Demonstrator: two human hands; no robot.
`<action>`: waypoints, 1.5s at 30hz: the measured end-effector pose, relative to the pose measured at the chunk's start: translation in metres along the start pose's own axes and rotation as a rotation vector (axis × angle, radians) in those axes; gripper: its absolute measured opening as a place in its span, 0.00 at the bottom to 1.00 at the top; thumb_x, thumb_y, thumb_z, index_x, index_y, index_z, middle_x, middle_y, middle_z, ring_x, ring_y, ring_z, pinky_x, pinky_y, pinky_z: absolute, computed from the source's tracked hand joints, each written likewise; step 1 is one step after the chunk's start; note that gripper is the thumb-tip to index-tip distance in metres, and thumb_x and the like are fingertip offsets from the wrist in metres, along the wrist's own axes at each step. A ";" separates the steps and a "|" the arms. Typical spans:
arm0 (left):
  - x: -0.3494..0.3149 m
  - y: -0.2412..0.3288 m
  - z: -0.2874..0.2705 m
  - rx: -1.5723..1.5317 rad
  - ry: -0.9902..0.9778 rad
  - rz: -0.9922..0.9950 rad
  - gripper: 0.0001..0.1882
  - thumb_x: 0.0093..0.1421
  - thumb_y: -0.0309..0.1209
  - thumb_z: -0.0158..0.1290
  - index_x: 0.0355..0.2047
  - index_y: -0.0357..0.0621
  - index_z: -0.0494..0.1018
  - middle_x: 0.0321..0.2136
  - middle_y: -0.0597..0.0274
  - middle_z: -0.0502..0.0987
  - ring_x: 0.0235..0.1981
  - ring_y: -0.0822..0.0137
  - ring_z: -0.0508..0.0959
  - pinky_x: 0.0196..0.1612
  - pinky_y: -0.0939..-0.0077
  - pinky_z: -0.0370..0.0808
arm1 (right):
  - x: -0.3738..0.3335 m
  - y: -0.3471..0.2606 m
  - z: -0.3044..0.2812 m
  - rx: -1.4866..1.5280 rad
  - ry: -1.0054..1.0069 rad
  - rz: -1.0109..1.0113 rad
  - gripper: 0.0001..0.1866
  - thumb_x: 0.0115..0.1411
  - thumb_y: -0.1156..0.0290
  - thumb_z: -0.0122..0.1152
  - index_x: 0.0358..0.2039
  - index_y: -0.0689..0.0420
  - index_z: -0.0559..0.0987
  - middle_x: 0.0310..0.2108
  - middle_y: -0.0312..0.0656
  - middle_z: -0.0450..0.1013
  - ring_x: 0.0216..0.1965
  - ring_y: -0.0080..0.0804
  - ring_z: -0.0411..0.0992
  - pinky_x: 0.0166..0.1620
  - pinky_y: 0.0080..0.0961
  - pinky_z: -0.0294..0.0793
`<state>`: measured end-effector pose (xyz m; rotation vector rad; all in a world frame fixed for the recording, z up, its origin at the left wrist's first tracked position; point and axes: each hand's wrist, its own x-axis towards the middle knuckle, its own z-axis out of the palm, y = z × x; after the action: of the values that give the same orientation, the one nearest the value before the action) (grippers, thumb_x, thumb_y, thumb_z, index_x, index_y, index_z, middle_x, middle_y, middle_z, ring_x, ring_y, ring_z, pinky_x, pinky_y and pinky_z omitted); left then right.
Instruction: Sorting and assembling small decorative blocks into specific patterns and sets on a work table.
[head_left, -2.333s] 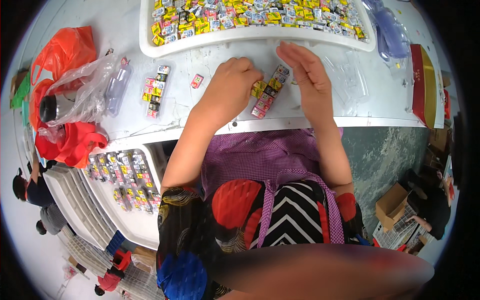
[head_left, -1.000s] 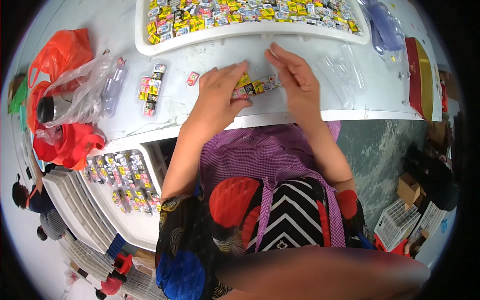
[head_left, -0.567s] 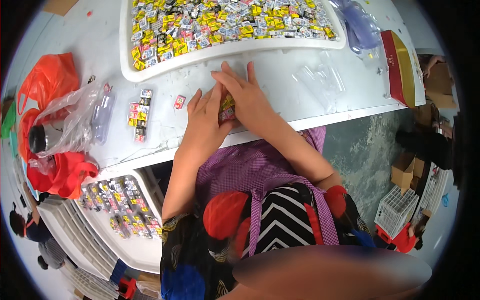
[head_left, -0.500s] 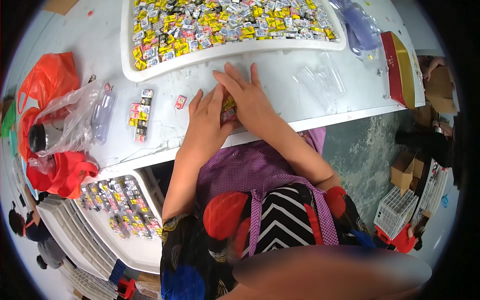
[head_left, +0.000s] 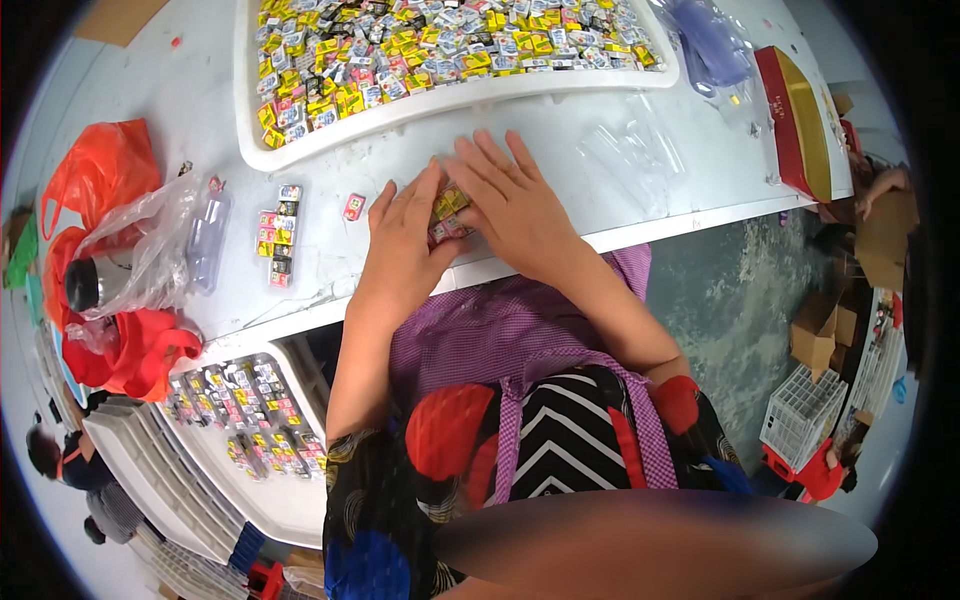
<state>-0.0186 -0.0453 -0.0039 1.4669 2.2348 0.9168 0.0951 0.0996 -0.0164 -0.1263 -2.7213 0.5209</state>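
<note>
On the table's near edge lies a pack of tiny yellow, pink and dark boxes, partly hidden between my two hands. My left hand rests along its left side, thumb and fingers around it. Over its right side, my right hand is spread with fingers stretched out, slightly blurred, its thumb near the boxes. One loose pink box lies left of my left hand. Farther left, a clear plastic pack holds several such boxes in rows. Whether the pack between my hands sits in clear plastic, I cannot tell.
A white tray full of tiny boxes stands at the far side. Clear plastic pieces and a red-gold box lie right. Red bags and a dark-capped bottle are left. A lower white tray holds filled packs.
My right hand has shifted slightly right and its fingers have spread, uncovering more of the boxes. My left hand stays beside them. The whole view has shifted a little.
</note>
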 end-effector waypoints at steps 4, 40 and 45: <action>0.000 0.000 -0.006 -0.036 -0.017 0.024 0.42 0.49 0.27 0.61 0.63 0.40 0.55 0.52 0.51 0.72 0.57 0.54 0.68 0.64 0.54 0.52 | -0.014 -0.001 0.002 0.063 -0.120 -0.031 0.36 0.55 0.57 0.58 0.61 0.59 0.62 0.63 0.48 0.57 0.67 0.45 0.50 0.68 0.48 0.42; -0.040 -0.104 -0.113 0.037 0.471 -0.616 0.06 0.57 0.25 0.53 0.32 0.34 0.74 0.25 0.52 0.78 0.26 0.61 0.76 0.33 0.71 0.72 | -0.026 0.030 -0.004 0.690 0.092 0.319 0.25 0.67 0.57 0.43 0.60 0.59 0.65 0.61 0.47 0.62 0.68 0.45 0.48 0.68 0.38 0.42; -0.033 -0.084 -0.102 0.304 0.563 -0.395 0.08 0.55 0.25 0.54 0.36 0.35 0.75 0.29 0.49 0.77 0.31 0.54 0.76 0.35 0.65 0.73 | -0.026 0.026 -0.007 0.620 0.112 0.297 0.23 0.67 0.60 0.47 0.58 0.60 0.68 0.59 0.46 0.65 0.67 0.44 0.52 0.66 0.35 0.48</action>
<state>-0.1224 -0.1321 0.0138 0.8672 3.0404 0.9710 0.1220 0.1219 -0.0286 -0.3805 -2.3165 1.3631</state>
